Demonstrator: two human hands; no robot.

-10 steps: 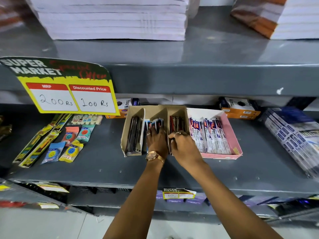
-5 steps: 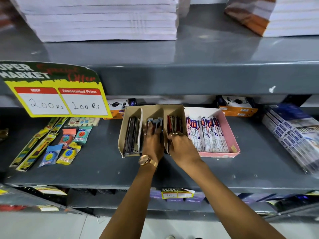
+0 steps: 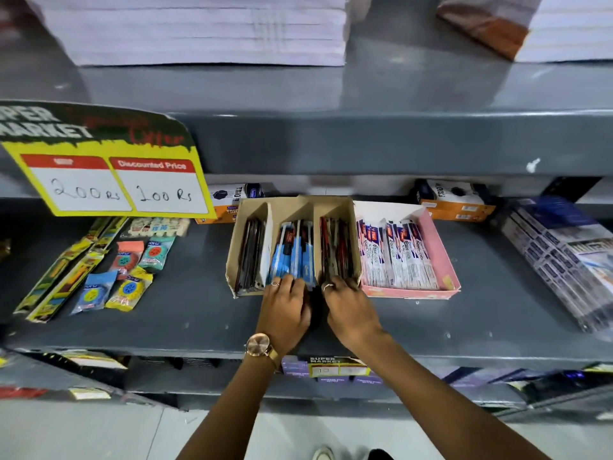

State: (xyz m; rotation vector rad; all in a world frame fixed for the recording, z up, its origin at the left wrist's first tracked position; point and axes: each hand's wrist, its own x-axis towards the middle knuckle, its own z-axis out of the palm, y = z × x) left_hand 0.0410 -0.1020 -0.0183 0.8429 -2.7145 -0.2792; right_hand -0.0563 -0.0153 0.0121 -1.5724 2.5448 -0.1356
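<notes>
- Grey metal shelf (image 3: 199, 313) carries a three-compartment cardboard box (image 3: 232, 257) at its middle.
- Blue packets (image 3: 293, 257) fill the middle compartment and red packets (image 3: 335, 250) the right one.
- Left hand (image 3: 285, 310) bends its fingers over the blue packets' near ends, and right hand (image 3: 351, 308) over the red; I cannot tell whether either grip pinches.
- A hard near-side tug could drag the light box or spill packets.

left hand (image 3: 285, 310): small ring (image 3: 275, 284), rose-gold round watch (image 3: 258, 345), mesh band | right hand (image 3: 348, 307): silver ring (image 3: 327, 287)
</notes>
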